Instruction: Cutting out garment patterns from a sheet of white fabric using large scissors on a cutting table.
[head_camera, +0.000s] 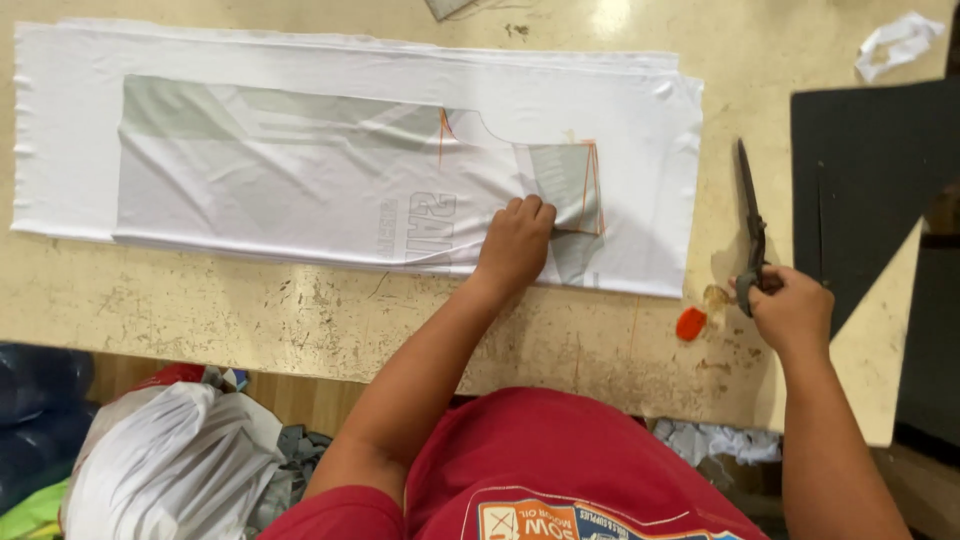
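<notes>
The left hand (515, 243) lies curled on the shirt (330, 180), with its fingers bent and pressing down on the cloth. It grips nothing; it only pushes flat. The right hand (790, 310) is closed around the handles of the scissors (752, 225). The two hands are well apart.

The scissors are dark and long. Their blades are shut and point away from the person, up the table (330, 320). They lie on bare table just beside the right edge of the cloth (640, 100).

The shirt is pale, with grey patches and grey printing on it. It lies flat on top of the white cloth, near the cloth's front edge. Thin orange lines are drawn near the neck cut and just past the left hand's fingers. The white cloth is a long, wide piece, spread flat across the far part of the table, with several layers showing at its edges.

A small orange chalk (691, 323) sits on the table near the right hand, between the two arms. A dark sheet (865, 180) lies on the right side of the table, beyond the scissors. A crumpled white scrap (898, 42) sits in the far right corner.

The table is worn and yellowish, with scratches and stains. The person wears a red shirt. Below the table on the left is a white bag (170, 465), with other bundles beside it.
</notes>
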